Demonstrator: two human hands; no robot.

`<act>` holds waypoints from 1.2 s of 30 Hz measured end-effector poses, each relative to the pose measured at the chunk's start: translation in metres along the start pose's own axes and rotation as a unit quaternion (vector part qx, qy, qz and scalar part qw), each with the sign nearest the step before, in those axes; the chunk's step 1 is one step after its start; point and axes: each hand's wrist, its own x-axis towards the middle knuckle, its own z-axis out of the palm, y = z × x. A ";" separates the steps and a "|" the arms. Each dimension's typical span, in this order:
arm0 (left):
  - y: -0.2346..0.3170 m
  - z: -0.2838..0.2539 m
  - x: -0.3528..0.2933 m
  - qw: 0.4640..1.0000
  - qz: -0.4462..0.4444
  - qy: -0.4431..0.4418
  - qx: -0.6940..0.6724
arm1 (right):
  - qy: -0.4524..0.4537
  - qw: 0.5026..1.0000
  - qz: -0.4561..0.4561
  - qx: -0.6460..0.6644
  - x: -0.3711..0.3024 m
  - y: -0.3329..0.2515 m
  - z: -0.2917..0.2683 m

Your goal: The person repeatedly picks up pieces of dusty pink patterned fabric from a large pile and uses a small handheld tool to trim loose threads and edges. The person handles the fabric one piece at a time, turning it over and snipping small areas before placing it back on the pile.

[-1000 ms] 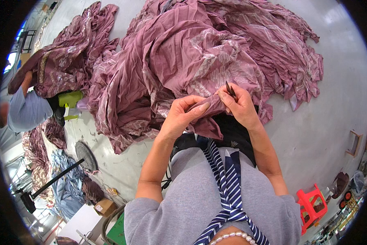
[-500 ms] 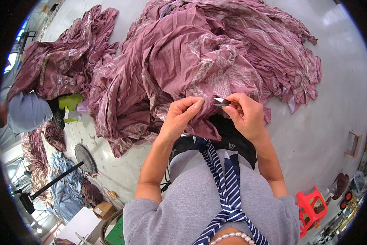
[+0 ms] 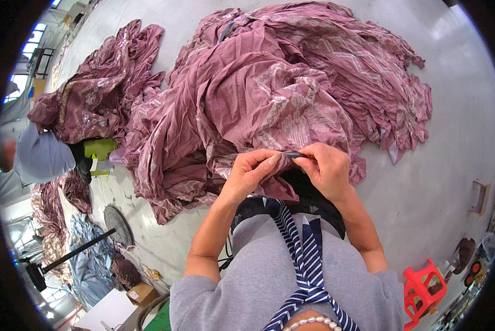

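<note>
A large heap of dusky pink fabric with silvery patterned bands spreads on the floor before me, and part of it drapes over my lap. My left hand pinches an edge of this fabric between thumb and fingers. Closed around a pair of small thread snips is my right hand. The dark blades point left and meet the fabric edge beside my left fingertips. Most of the snips is hidden inside my right fist.
Another person in light blue sits at the left beside a second pink fabric pile and a green stool. A round black stand base with a pole is lower left. A red plastic stool stands lower right.
The snips' blades, apart and pointing left before, have come together at the fabric edge. Both hands sit slightly lower in the picture, and the whole view has shifted a little.
</note>
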 end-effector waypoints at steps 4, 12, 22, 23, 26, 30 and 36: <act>0.002 -0.026 -0.004 0.996 0.066 0.055 0.040 | 0.082 0.985 0.133 0.074 0.006 0.009 -0.018; 0.065 -0.133 -0.022 0.709 0.408 0.563 0.118 | 0.142 0.924 0.273 0.229 -0.021 0.068 -0.056; -0.026 -0.013 0.028 0.807 0.357 0.108 0.458 | -0.049 0.971 0.226 0.061 -0.053 0.039 -0.002; -0.028 -0.007 0.029 0.790 0.353 0.069 0.497 | -0.065 0.982 0.178 0.021 -0.057 0.044 0.007; -0.020 0.006 0.031 0.734 0.351 0.039 0.581 | -0.050 0.921 0.300 0.244 -0.038 0.052 0.001; -0.038 -0.025 0.046 0.796 0.294 0.034 0.528 | -0.008 0.823 0.353 0.445 0.017 0.043 -0.026; 0.003 -0.042 0.043 0.989 0.017 -0.045 -0.138 | 0.033 0.769 0.348 0.536 0.085 0.066 -0.014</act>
